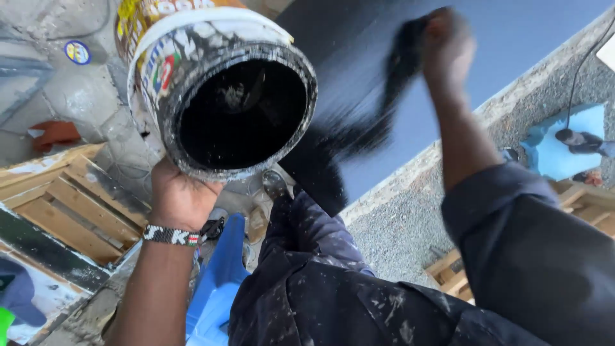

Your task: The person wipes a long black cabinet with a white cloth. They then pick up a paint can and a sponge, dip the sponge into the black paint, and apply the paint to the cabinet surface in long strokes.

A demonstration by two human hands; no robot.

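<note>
- Closest, I am seeing paint-spattered overalls point(320, 288) filling the bottom of the view.
- Left hand point(179, 198) is gripping a paint bucket point(224, 96) from below, tilted so its black inside is showing.
- Right hand point(448, 38) is closing around a blurred brush point(400, 64) against the dark board point(461, 57).
- Black paint is covering part of the board near the bucket; the greyer stretch beyond looks left to do.
- Brush shape and the bucket's paint level are staying hard to make out.

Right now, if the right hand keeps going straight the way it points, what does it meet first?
The right hand, blurred and gripping a black brush, points up at the dark painted board. It would likely meet that board first; how close it is can't be told.
</note>
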